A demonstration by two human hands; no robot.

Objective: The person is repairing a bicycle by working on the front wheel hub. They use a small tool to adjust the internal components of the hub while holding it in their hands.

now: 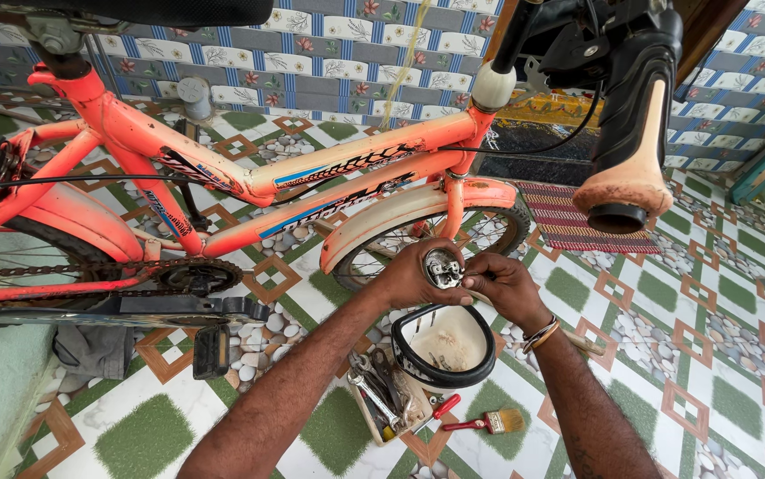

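Hands steady: left hand [411, 282] wrapped around small metal part [443, 268], right hand [505, 286] pinching its edge, best kept over bucket [482, 353] beside orange bike [223, 168].

**What sits on the tiled floor**

Below me I see a patterned tile floor [710, 355]. An orange bicycle [223, 168] stands on it. Beside it lie a tool tray [382, 404], a paintbrush [489, 422], a striped mat [568, 217] and a grey rag [90, 350].
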